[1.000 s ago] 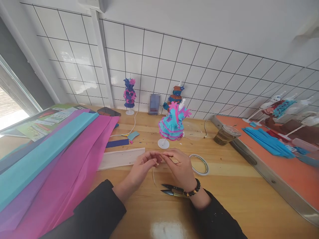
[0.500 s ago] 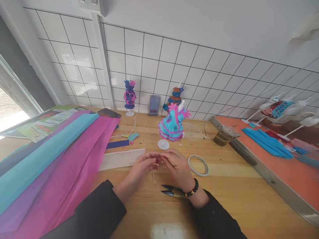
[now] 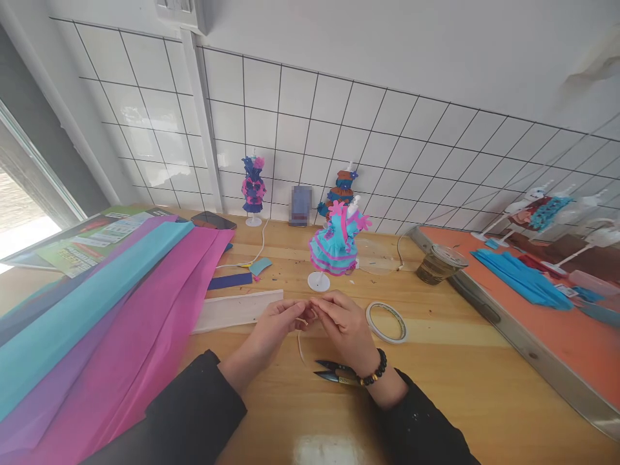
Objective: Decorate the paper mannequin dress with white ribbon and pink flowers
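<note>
My left hand [image 3: 271, 326] and my right hand [image 3: 345, 326] meet fingertip to fingertip over the wooden table [image 3: 436, 374]. Both pinch a thin pale strip [image 3: 301, 336] whose loose end curls down onto the wood. Small black thread snips [image 3: 334, 373] lie just under my right wrist, which wears a dark bead bracelet. A small mannequin in a blue and pink paper dress [image 3: 336, 244] stands right behind my hands. A roll of tape [image 3: 386, 321] lies to the right of my right hand.
Long pink, blue and purple paper sheets [image 3: 111, 316] cover the left side. A white ruler-like strip [image 3: 237, 309] lies left of my hands. Two more dressed mannequins [image 3: 252, 184] stand by the tiled wall. A cup [image 3: 440, 262] and an orange tray [image 3: 557, 323] are at right.
My hands have stayed together, with the fingertips shifting slightly on the strip. The camera view has moved a little.
</note>
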Action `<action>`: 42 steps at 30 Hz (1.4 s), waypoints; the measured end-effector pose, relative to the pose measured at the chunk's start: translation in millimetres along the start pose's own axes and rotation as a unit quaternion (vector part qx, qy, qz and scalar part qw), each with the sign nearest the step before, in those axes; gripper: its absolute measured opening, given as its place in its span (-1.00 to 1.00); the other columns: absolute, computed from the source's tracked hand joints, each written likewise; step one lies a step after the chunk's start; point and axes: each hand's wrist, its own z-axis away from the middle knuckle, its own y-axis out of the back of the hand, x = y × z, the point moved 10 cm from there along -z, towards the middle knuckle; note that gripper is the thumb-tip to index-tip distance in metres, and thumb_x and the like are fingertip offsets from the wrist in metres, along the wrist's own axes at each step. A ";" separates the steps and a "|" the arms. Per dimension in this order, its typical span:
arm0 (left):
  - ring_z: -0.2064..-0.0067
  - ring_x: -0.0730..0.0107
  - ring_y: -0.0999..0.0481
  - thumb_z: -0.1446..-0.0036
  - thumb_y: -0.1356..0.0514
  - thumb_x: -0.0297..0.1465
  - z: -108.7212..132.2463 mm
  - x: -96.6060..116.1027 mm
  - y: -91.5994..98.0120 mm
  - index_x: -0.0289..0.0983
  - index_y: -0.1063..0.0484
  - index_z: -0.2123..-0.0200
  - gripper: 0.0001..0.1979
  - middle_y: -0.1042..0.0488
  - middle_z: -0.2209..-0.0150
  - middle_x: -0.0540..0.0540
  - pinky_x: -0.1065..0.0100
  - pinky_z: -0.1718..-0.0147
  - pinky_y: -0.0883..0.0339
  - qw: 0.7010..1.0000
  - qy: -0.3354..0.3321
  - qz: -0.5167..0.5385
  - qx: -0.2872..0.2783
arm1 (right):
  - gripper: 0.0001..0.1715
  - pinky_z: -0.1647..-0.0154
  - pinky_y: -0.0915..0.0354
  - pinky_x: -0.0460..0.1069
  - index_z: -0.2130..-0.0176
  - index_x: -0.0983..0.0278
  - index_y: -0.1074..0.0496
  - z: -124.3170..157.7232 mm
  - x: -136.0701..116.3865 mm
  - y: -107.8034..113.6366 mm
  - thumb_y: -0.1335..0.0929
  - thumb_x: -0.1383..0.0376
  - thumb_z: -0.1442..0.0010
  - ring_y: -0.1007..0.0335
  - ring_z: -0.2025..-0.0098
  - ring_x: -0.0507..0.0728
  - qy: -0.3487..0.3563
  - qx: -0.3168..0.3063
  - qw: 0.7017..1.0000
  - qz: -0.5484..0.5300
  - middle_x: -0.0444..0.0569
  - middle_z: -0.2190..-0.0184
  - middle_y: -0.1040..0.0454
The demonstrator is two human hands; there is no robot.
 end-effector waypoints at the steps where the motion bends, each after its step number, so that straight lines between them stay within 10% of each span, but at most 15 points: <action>1: 0.31 0.38 -0.36 -0.07 -0.15 -0.29 0.1 1.7 -0.2 -0.34 -0.49 0.42 -0.77 -0.43 0.36 -0.14 0.35 0.27 -0.22 1.000 -0.002 -0.002 0.003 | -0.74 0.29 -0.31 0.01 0.18 0.23 -0.46 0.3 0.0 -0.8 -0.22 0.35 -0.22 -0.36 0.31 0.09 0.001 -0.004 1.000 0.005 -0.01 0.36 -0.44; 18: 0.24 0.37 -0.40 -0.08 -0.16 -0.34 -1.8 1.6 8.0 -0.35 -0.50 0.29 -0.79 -0.47 0.28 -0.18 0.35 0.26 -0.26 0.990 0.010 0.136 0.026 | -0.59 0.24 -0.30 0.06 -0.05 0.22 -0.30 2.5 -12.5 -11.1 -0.20 0.42 -0.22 -0.35 0.18 0.14 0.068 -0.055 0.992 0.095 0.07 0.23 -0.46; 42: 0.26 0.35 -0.38 -0.07 -0.16 -0.29 -1.0 8.1 10.3 -0.34 -0.51 0.37 -0.77 -0.47 0.33 -0.17 0.32 0.23 -0.25 0.998 -0.014 0.048 0.049 | -0.60 0.27 -0.34 0.03 -0.06 0.25 -0.30 1.5 -10.1 -16.7 -0.18 0.38 -0.24 -0.36 0.24 0.12 0.056 -0.075 0.991 0.093 0.08 0.30 -0.44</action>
